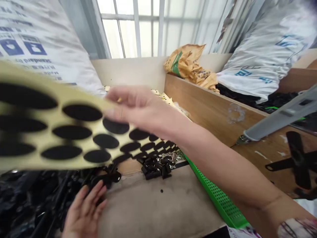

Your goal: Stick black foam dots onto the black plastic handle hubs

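My right hand (pixel 141 107) pinches the top edge of a pale yellow sheet (pixel 90 119) that carries rows of black oval-looking pads. Raised across the left and middle of the view, the sheet is blurred on its left side. Below it, my left hand (pixel 85 210) lies palm up with fingers apart and slightly bent, holding nothing I can see. It is beside a heap of black plastic parts (pixel 29 201), at the left edge of a grey-brown work surface (pixel 158 211).
Small black pieces (pixel 156 167) and shiny metal bits (pixel 174 158) lie mid-table. A green perforated basket (pixel 218 198) stands to the right, beside a wooden partition (pixel 198 105). A grey electric screwdriver (pixel 277 115) points in from the right. White sacks (pixel 269 56) and brown paper (pixel 188 66) are behind.
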`<state>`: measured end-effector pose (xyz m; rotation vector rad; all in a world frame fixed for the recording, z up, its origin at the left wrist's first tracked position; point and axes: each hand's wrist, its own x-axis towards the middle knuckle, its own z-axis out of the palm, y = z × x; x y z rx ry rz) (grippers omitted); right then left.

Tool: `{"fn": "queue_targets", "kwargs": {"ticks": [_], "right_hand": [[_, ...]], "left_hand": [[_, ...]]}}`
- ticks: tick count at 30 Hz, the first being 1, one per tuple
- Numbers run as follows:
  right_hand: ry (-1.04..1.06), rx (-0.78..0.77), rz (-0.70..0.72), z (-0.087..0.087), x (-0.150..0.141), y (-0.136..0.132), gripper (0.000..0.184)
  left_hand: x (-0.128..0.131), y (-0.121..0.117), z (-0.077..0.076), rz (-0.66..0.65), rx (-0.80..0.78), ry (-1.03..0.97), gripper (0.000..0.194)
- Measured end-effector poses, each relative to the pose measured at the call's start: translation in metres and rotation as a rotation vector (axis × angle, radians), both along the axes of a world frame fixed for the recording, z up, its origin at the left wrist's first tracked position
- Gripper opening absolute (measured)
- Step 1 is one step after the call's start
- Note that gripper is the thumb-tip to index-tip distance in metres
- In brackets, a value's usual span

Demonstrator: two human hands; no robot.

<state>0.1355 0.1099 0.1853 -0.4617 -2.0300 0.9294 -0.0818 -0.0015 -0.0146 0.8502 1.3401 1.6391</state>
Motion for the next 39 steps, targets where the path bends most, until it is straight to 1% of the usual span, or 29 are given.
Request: {"fn": "queue_targets", "kwargs": {"ticks": [1, 3, 4, 6, 8, 10, 12, 13, 14, 15, 16, 17, 19, 21, 22, 23, 24, 25, 26, 28, 30, 31, 32, 33, 35, 36, 37, 39], "right_hand": [[0.175, -0.095, -0.034, 0.008, 0.002, 0.008, 0.014], [0.400, -0.233, -0.115, 0.023, 0.006, 0.022, 0.015], [0.461, -0.268, -0.166, 0.030, 0.008, 0.028, 0.017], [0.544, -0.277, -0.266, 0.044, 0.015, 0.038, 0.019], [0.619, -0.233, -0.320, 0.055, 0.022, 0.043, 0.020], [0.666, -0.191, -0.358, 0.061, 0.032, 0.046, 0.021], [0.669, -0.157, -0.451, 0.060, 0.045, 0.049, 0.020], [0.655, -0.138, -0.518, 0.055, 0.054, 0.052, 0.017], [0.647, -0.117, -0.595, 0.047, 0.064, 0.057, 0.014], [0.628, -0.100, -0.679, 0.035, 0.075, 0.063, 0.011], [0.624, -0.112, -0.719, 0.019, 0.087, 0.069, 0.008], [0.636, -0.141, -0.783, -0.001, 0.099, 0.074, 0.007], [0.530, -0.349, -0.987, -0.050, 0.122, 0.083, 0.006], [0.458, -0.485, -1.049, -0.102, 0.140, 0.084, 0.010], [0.418, -0.536, -1.062, -0.125, 0.148, 0.082, 0.011], [0.379, -0.576, -1.079, -0.144, 0.155, 0.078, 0.012], [0.338, -0.606, -1.103, -0.159, 0.160, 0.075, 0.014], [0.302, -0.618, -1.131, -0.169, 0.165, 0.071, 0.016], [0.271, -0.609, -1.161, -0.173, 0.168, 0.067, 0.020], [0.224, -0.551, -1.210, -0.171, 0.167, 0.057, 0.028], [0.156, -0.477, -1.168, -0.160, 0.154, 0.039, 0.029], [0.094, -0.446, -1.088, -0.154, 0.142, 0.026, 0.022], [-0.077, -0.368, -0.886, -0.150, 0.129, 0.010, 0.016], [-0.252, -0.307, -0.675, -0.148, 0.113, -0.008, 0.015], [-0.488, -0.194, -0.403, -0.149, 0.082, -0.044, 0.015], [-0.559, -0.164, -0.310, -0.152, 0.068, -0.060, 0.017], [-0.588, -0.134, -0.256, -0.157, 0.057, -0.074, 0.018], [-0.653, -0.103, -0.226, -0.172, 0.042, -0.092, 0.018]], "left_hand": [[0.011, 0.005, 0.002, -0.037, -0.012, -0.015, 0.071], [0.035, 0.013, 0.005, -0.127, -0.015, -0.021, 0.081], [0.047, 0.016, 0.007, -0.174, 0.001, -0.007, 0.084], [0.069, 0.022, 0.010, -0.281, 0.017, 0.011, 0.086], [0.085, 0.030, 0.013, -0.387, 0.001, 0.004, 0.081], [0.095, 0.040, 0.016, -0.472, -0.034, 0.001, 0.069], [0.098, 0.048, 0.019, -0.531, -0.086, 0.018, 0.051], [0.096, 0.050, 0.021, -0.551, -0.125, 0.020, 0.045], [0.093, 0.051, 0.024, -0.563, -0.168, 0.008, 0.043], [0.088, 0.049, 0.027, -0.567, -0.209, -0.021, 0.043], [0.083, 0.047, 0.029, -0.567, -0.247, -0.063, 0.047], [0.077, 0.042, 0.031, -0.564, -0.281, -0.108, 0.051], [0.068, 0.032, 0.033, -0.559, -0.339, -0.177, 0.059], [0.061, 0.022, 0.028, -0.551, -0.378, -0.209, 0.063], [0.059, 0.018, 0.024, -0.547, -0.393, -0.213, 0.064], [0.058, 0.014, 0.019, -0.544, -0.404, -0.212, 0.064], [0.057, 0.012, 0.013, -0.546, -0.412, -0.206, 0.064], [0.057, 0.010, 0.007, -0.555, -0.419, -0.199, 0.062], [0.057, 0.009, 0.001, -0.570, -0.425, -0.192, 0.060], [0.058, 0.009, -0.008, -0.612, -0.422, -0.175, 0.056], [0.061, 0.010, -0.014, -0.678, -0.397, -0.122, 0.051], [0.062, 0.011, -0.017, -0.711, -0.376, -0.064, 0.049], [0.063, 0.012, -0.018, -0.732, -0.349, 0.024, 0.048], [0.062, 0.012, -0.020, -0.736, -0.316, 0.136, 0.048], [0.057, 0.010, -0.023, -0.680, -0.244, 0.393, 0.051], [0.053, 0.007, -0.024, -0.623, -0.199, 0.523, 0.052], [0.048, 0.003, -0.026, -0.562, -0.146, 0.648, 0.050], [0.038, -0.009, -0.027, -0.474, -0.015, 0.878, 0.040]]}}
